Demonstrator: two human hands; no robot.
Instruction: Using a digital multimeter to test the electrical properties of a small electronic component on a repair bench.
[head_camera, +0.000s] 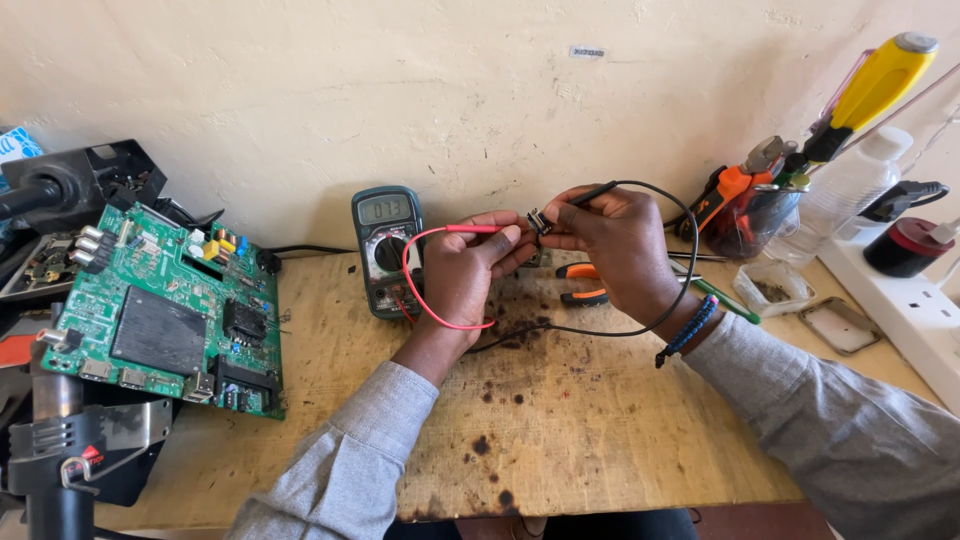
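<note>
Both hands raised just above the bench, near the wall, meeting over a small dark part held between them. Left hand pinches the red probe between thumb and forefinger, tip set against the part; whether those fingers also steady the part itself cannot be told. Right hand pinches the black probe near its tip, thumb and fingers pressed together, and seems to carry the part at the same time. Red lead loops down to the meter, which stands propped against the wall just behind the left hand, display lit. Black lead arcs round the right wrist and back under the hands. Judgement: the part looks light, rigid and small, with thin metal legs likely easy to bend; best held by its body, fingers off the contacts. Probes are stiff, light, with smooth plastic shafts; grip close to the tip for control. Leads are soft and springy and may tug the probes off the mark. Pliers with orange handles lie just behind the hands. Green board sits well to the left; tool cup to the right.
</note>
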